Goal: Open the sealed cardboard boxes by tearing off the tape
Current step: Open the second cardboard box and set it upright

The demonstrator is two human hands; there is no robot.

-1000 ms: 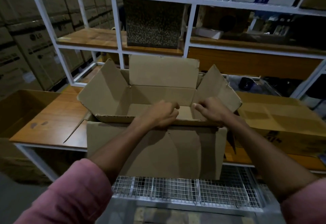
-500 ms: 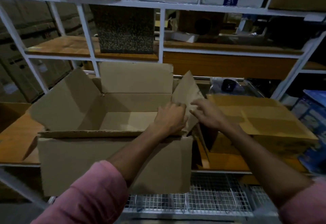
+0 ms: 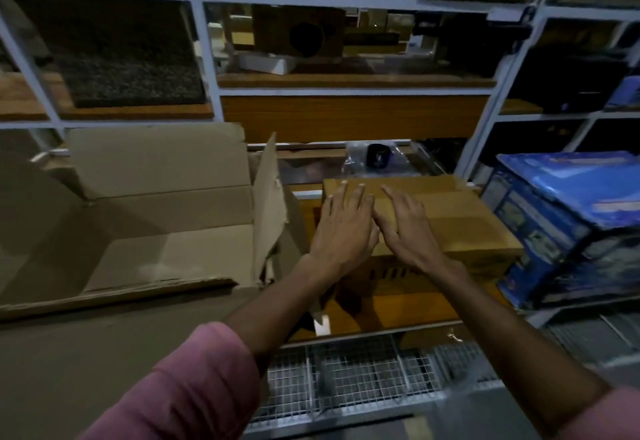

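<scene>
An opened cardboard box (image 3: 145, 252) with its flaps up and nothing visible inside fills the left of the head view. To its right a flat, closed cardboard box (image 3: 460, 221) lies on the wooden shelf, with glossy tape along its top. My left hand (image 3: 343, 228) and my right hand (image 3: 405, 228) hover side by side over that closed box's left part, fingers straight and spread, holding nothing. Whether they touch the lid I cannot tell.
A blue printed carton (image 3: 568, 225) stands tilted right of the closed box. A white metal rack (image 3: 207, 58) holds more cartons and a dark speckled block (image 3: 117, 55) behind. A wire-mesh shelf (image 3: 353, 377) runs below the wooden shelf (image 3: 398, 311).
Both hands let go of the opened box's flap and moved right, opening out over the closed box. The view has swung right, so the opened box now sits at the left.
</scene>
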